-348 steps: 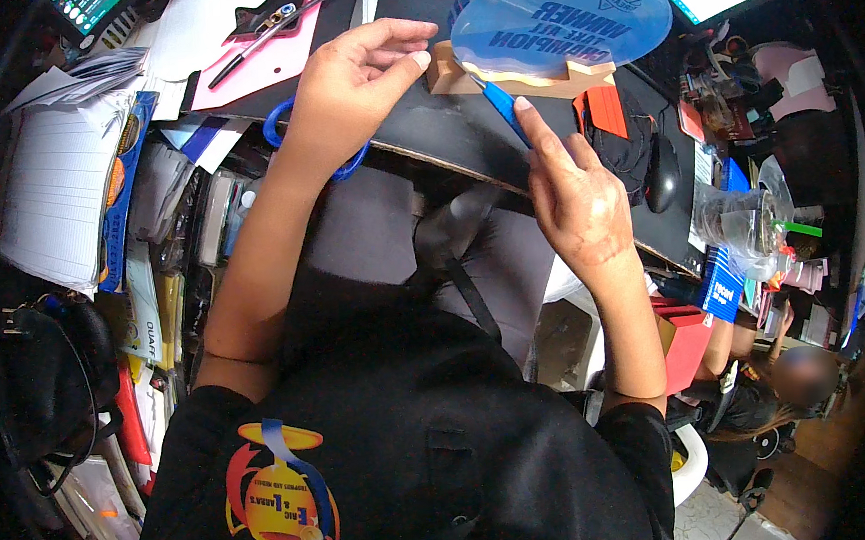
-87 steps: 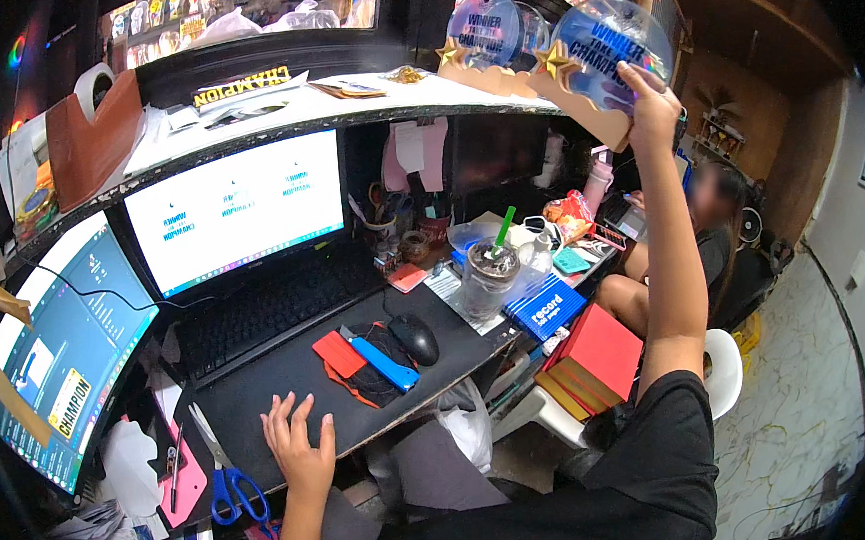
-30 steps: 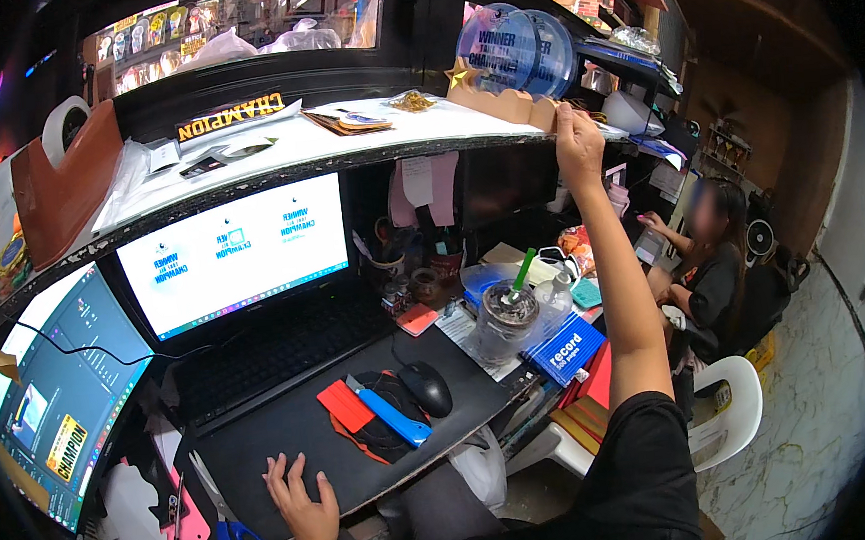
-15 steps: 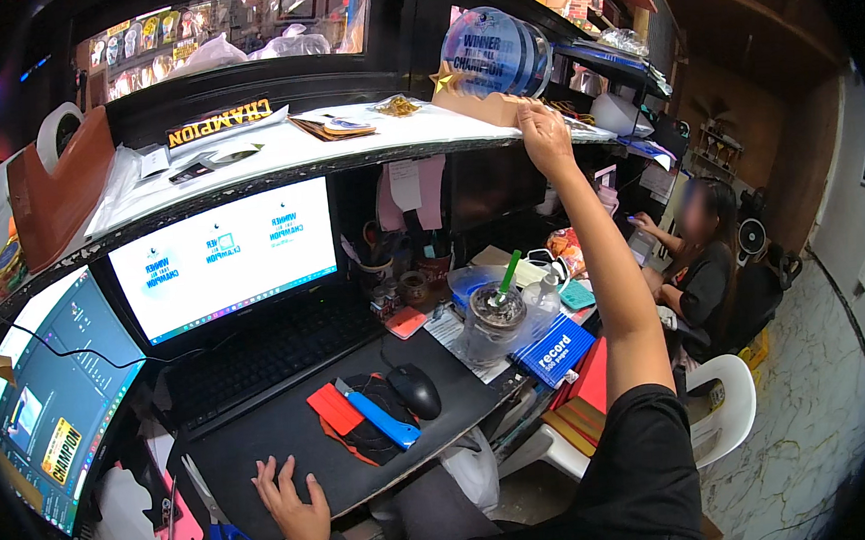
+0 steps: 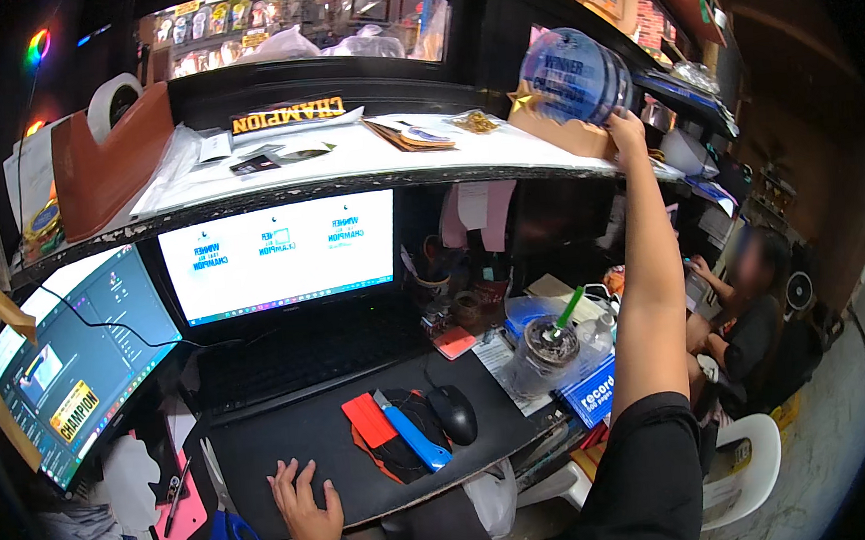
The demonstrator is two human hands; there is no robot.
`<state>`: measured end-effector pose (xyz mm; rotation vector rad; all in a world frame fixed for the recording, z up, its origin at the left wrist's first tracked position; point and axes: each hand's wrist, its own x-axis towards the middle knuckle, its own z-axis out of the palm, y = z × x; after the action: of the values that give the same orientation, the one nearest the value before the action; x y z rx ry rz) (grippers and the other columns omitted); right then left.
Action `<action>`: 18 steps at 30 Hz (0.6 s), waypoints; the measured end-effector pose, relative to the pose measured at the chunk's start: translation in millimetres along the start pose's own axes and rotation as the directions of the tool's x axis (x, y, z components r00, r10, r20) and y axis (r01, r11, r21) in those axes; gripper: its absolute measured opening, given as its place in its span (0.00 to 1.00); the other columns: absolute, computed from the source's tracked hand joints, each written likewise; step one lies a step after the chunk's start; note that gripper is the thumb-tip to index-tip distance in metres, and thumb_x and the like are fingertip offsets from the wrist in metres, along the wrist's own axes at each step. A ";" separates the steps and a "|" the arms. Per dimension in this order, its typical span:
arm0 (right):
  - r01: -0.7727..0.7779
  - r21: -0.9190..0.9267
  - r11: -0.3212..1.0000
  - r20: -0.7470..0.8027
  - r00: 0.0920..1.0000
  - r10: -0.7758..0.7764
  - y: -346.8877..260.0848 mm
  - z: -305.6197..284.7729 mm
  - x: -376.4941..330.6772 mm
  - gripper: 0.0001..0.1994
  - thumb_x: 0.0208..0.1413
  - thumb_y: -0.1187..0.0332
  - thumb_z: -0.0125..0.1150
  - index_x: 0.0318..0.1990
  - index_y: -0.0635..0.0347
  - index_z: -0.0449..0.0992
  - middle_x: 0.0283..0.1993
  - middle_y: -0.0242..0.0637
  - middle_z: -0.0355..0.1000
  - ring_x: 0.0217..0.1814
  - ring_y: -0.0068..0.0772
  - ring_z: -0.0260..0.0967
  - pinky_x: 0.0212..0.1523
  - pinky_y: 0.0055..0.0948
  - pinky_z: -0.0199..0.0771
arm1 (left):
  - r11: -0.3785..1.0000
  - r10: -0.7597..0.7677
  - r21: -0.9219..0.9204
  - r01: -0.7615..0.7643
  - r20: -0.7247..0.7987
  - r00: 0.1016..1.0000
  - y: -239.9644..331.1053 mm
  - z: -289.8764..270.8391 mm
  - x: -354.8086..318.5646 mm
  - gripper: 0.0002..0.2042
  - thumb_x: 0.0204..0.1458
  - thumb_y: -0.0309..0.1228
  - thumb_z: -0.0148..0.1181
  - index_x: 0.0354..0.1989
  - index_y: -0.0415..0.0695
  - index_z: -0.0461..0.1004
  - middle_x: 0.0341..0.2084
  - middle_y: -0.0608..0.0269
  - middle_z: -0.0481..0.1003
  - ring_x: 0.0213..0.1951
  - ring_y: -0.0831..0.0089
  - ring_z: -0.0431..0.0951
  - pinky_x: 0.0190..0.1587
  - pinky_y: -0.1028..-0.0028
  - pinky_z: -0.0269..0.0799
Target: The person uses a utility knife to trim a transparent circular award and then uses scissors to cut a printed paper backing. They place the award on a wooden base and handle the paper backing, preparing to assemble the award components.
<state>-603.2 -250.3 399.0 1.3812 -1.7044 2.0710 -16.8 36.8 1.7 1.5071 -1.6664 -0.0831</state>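
Observation:
On the white shelf [image 5: 365,166], a round see-through blue-tinted trophy [image 5: 567,70] with dark lettering stands on a tan base [image 5: 561,133] with a gold star [image 5: 521,101] at its left. My right hand [image 5: 628,134] reaches up to its lower right edge, fingers closed there; the fingertips are partly hidden. My left hand [image 5: 308,504] lies on the black desk mat [image 5: 367,485] with its fingers spread, holding nothing. Near it are blue-handled scissors [image 5: 232,535], a red squeegee card [image 5: 367,421], a blue cutter [image 5: 414,432] and a black mouse [image 5: 454,415].
A monitor [image 5: 276,256] and keyboard [image 5: 298,355] stand under the shelf, with a second screen [image 5: 82,345] at left. A lidded cup [image 5: 544,357] with a green straw stands beside a blue record book [image 5: 593,391]. Another person [image 5: 755,288] sits at right, beyond a white chair [image 5: 752,468].
The view has turned left, so most things sit further right. My right hand now bends round the trophy's lower right edge, where it lay along the base end before. My left hand stays on the mat.

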 end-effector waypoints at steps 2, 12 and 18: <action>0.038 0.068 0.997 -0.042 0.998 -0.035 -1.8 7.2 -5.6 0.13 0.50 0.64 0.63 0.40 0.63 0.79 0.34 0.35 0.77 0.36 0.26 0.73 0.38 0.27 0.70 | 1.000 0.002 0.011 -0.002 -0.002 1.000 0.3 0.8 0.4 0.19 0.46 0.26 0.58 0.49 0.39 0.70 0.52 0.46 0.64 0.60 0.43 0.60 0.65 0.45 0.46; 0.557 -0.827 0.081 0.091 0.275 -0.957 -17.9 -89.3 2.6 0.09 0.52 0.61 0.64 0.33 0.54 0.82 0.33 0.37 0.78 0.32 0.30 0.75 0.31 0.34 0.74 | 0.998 0.056 0.044 -0.055 -0.014 0.998 2.9 -1.7 6.5 0.19 0.46 0.29 0.59 0.50 0.43 0.71 0.51 0.50 0.66 0.60 0.48 0.61 0.64 0.45 0.48; 0.738 -0.343 0.582 -0.148 0.569 -0.809 -119.8 -114.2 -83.1 0.11 0.51 0.55 0.65 0.31 0.51 0.81 0.30 0.35 0.77 0.31 0.32 0.74 0.30 0.32 0.73 | 0.994 0.101 -0.019 -0.103 -0.088 0.991 -5.6 3.5 0.1 0.17 0.48 0.30 0.59 0.49 0.45 0.72 0.51 0.51 0.68 0.59 0.49 0.63 0.62 0.44 0.53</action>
<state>-547.0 -77.2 433.0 1.3138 -0.8923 1.3847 -14.5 33.6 -3.6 1.3862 -1.6637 0.0185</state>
